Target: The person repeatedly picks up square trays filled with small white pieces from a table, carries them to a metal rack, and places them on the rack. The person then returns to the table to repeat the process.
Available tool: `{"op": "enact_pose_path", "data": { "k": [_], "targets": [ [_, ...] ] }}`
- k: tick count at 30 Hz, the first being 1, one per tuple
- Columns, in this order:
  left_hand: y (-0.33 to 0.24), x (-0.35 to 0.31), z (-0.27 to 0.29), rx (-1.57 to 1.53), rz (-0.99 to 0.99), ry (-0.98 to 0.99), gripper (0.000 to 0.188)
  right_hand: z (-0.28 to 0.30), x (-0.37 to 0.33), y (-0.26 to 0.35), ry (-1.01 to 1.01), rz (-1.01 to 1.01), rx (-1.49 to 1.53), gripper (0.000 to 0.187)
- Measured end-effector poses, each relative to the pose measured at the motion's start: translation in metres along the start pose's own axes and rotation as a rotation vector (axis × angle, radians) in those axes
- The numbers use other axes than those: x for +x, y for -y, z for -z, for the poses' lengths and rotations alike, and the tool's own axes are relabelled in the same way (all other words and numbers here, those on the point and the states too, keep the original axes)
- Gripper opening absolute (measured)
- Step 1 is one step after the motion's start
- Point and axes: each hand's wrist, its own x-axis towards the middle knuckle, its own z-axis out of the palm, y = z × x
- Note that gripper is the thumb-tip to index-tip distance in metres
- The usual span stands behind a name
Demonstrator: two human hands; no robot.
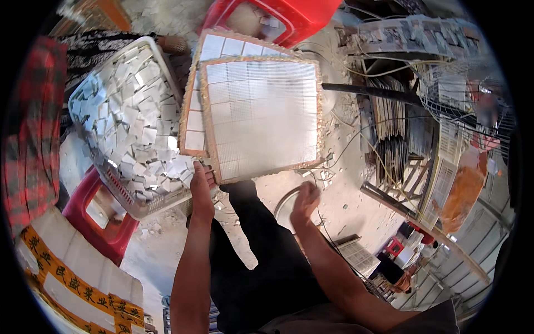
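Observation:
A square wooden-framed tray of pale tiles under a fine mesh lies in front of me. It overlaps a second framed tray of tiles, which shows behind it at the left and top. At the near left corner of the upper tray is my left hand, thumb raised and apart from the fingers. Its fingertips meet the frame's edge; no grip round it shows. My right hand hangs apart from the tray, near its lower right side. Its fingers are curled in and slightly blurred, and whatever they may hold is hidden.
A white plastic basket heaped with loose square tiles stands left, above a red stool. Another red stool is beyond the trays. A dark bar reaches in from the right, near stacked boards and loose cables. Tile chips litter the floor.

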Motion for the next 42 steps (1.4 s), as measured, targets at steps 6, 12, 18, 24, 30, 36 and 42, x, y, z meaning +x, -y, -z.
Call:
{"op": "enact_pose_path", "data": {
  "k": [6,12,18,24,30,36,42],
  "targets": [
    [0.008,0.013,-0.017,-0.037,0.101,0.003,0.064,0.000,0.111,0.000,0.003,0.105,-0.227,0.029],
    [0.014,0.010,-0.018,-0.076,0.055,-0.057,0.057,0.002,0.155,0.000,0.146,-0.180,-0.544,0.034],
    [-0.022,-0.019,-0.035,-0.048,-0.007,-0.062,0.057,0.004,0.169,0.056,0.152,-0.599,-0.405,0.056],
    [-0.036,-0.036,-0.052,-0.140,-0.049,-0.114,0.057,0.002,0.167,0.062,0.047,-0.570,-0.201,0.056],
    [-0.006,-0.016,-0.002,0.151,-0.266,-0.213,0.049,0.031,0.122,0.061,0.099,-0.538,-0.014,0.048],
    [-0.038,-0.126,0.038,0.329,-0.364,-0.278,0.051,0.060,-0.017,0.108,-0.206,-0.594,0.194,0.043],
    [-0.053,-0.234,0.069,0.491,-0.401,-0.330,0.057,0.111,-0.143,0.139,-0.333,-0.732,0.200,0.045]
  ]
}}
